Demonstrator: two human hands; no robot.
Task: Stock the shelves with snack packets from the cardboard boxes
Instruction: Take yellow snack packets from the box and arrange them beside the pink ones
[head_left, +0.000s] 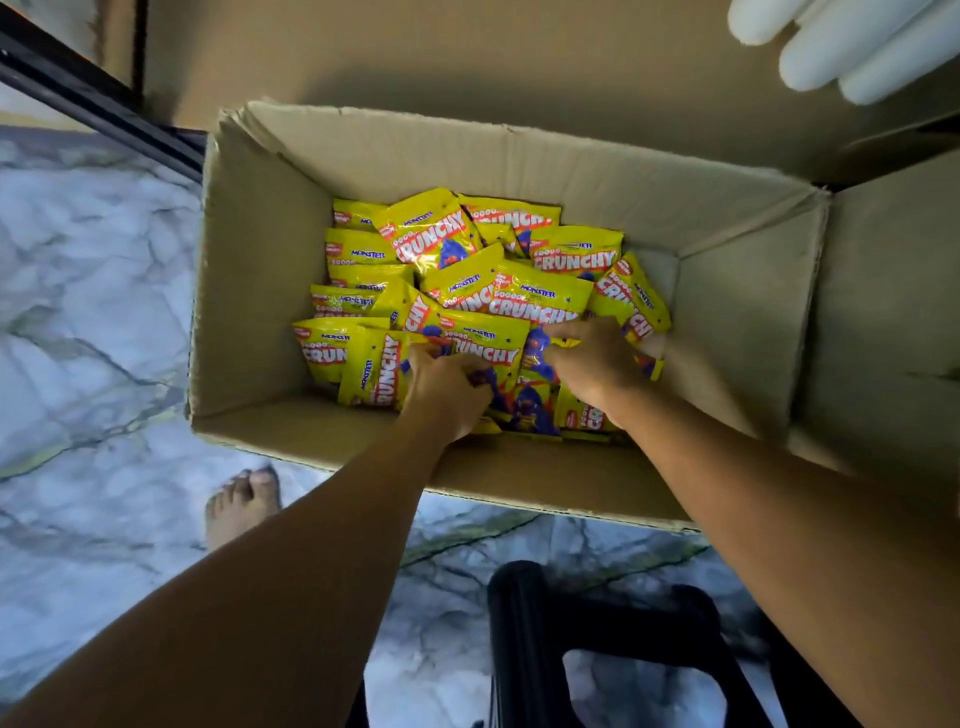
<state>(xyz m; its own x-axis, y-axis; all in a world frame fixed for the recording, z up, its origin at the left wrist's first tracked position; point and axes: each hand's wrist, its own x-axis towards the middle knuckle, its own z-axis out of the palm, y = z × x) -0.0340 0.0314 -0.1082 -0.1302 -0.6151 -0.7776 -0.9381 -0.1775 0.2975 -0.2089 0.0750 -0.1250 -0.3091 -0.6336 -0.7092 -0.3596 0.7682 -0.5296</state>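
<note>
- We are at the gathering step: both arms reach down into the open cardboard box (249, 270), which sits on the marble floor (78, 312) at 12 o'clock from us
- The snack packets (540, 296), yellow and loosely heaped, cover the box bottom from its 9 o'clock end to past the middle; the 3 o'clock end shows bare cardboard
- Our left hand (447, 387) curls its fingers into the heap's 6 o'clock edge and grips packets; our right hand (592, 364), just beside it toward 3 o'clock, clamps on packets likewise
- How many each hand holds we cannot tell, as the fingertips are buried
- No shelf shows, and much stock lies here, so we judge the task far from done
- The next move, we judge, calls for lifting both bunches clear of the box walls without crushing or shedding bags
- A black stool (519, 623) at 6 o'clock and our bare foot (241, 509) at 8 o'clock are near, so we should step with care
</note>
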